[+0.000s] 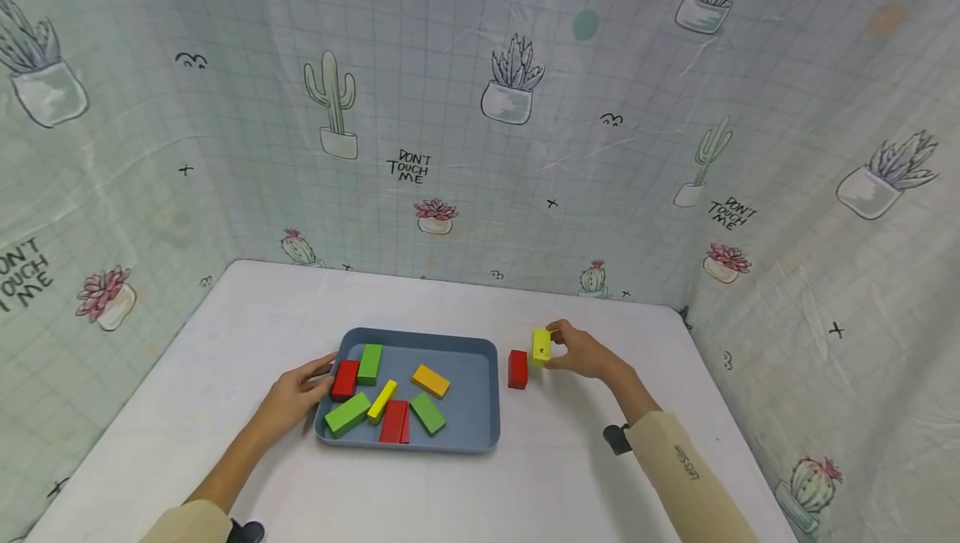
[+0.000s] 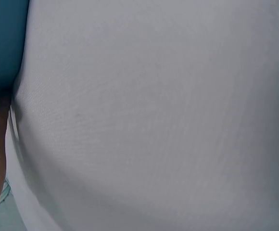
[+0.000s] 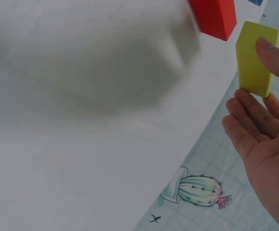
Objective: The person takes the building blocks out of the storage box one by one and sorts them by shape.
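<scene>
Beside the blue-grey tray (image 1: 468,409), my right hand (image 1: 587,353) pinches a yellow block (image 1: 542,346) between thumb and fingers. In the right wrist view, the thumb lies on one face of the yellow block (image 3: 255,57) and fingertips meet its lower end. A red block (image 1: 517,369) stands upright on the table just left of it, and part of this red block (image 3: 216,17) shows at the top of the right wrist view. My left hand (image 1: 288,401) touches the tray's left wall with extended fingers. At the left wrist view's edge, fingers (image 2: 0,120) meet the tray's side (image 2: 5,48).
Inside the tray lie several blocks: green (image 1: 369,364), red (image 1: 345,380), thin yellow (image 1: 382,402), orange (image 1: 431,381) and others. A white cloth-like surface covers the table (image 1: 525,485). Behind and beside it hangs a sheet (image 1: 465,151) printed with cacti.
</scene>
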`<state>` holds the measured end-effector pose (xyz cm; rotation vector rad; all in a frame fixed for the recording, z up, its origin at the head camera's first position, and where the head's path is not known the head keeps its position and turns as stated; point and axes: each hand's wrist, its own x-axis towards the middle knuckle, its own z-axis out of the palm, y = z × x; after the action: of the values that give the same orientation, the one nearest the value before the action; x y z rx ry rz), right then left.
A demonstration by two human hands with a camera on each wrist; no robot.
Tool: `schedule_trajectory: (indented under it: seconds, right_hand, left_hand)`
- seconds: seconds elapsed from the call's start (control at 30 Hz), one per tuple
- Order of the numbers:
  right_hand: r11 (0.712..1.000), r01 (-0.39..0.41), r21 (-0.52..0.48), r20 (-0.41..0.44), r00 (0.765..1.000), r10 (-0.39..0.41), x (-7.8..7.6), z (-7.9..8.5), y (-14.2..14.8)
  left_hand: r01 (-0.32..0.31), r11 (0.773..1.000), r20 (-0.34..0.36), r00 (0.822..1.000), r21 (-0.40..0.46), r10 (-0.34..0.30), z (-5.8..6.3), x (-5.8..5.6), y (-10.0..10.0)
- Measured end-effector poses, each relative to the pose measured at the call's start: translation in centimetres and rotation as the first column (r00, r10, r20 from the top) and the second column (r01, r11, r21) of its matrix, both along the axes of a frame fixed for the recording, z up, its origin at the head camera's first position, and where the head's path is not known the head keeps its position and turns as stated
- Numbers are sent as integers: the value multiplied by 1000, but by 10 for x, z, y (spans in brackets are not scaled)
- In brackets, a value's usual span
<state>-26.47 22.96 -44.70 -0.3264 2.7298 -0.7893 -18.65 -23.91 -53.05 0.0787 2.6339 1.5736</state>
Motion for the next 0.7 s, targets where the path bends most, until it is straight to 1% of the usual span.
schedule_trajectory:
  seconds: [0.17,0.4,0.63,0.7]
  right_hand:
    - [999,34,16,19,999,-34,4,-11,2]
    - [998,12,69,84,996,-18,12,-25,-1]
    - [993,-22,112,55,998,16,8,-31,-4]
    - [992,-17,121,58,998,10,6,-32,-5]
  left_hand:
    - [7,1000,-5,1000,5,-7,-1,-1,-1]
    - [13,1000,-8,1000,14,-13,-3,-2,-4]
    - [20,999,-5,1000,35,-19,-5,-6,-5]
    - [20,999,-6,1000,39,-19,-5,-7,-6]
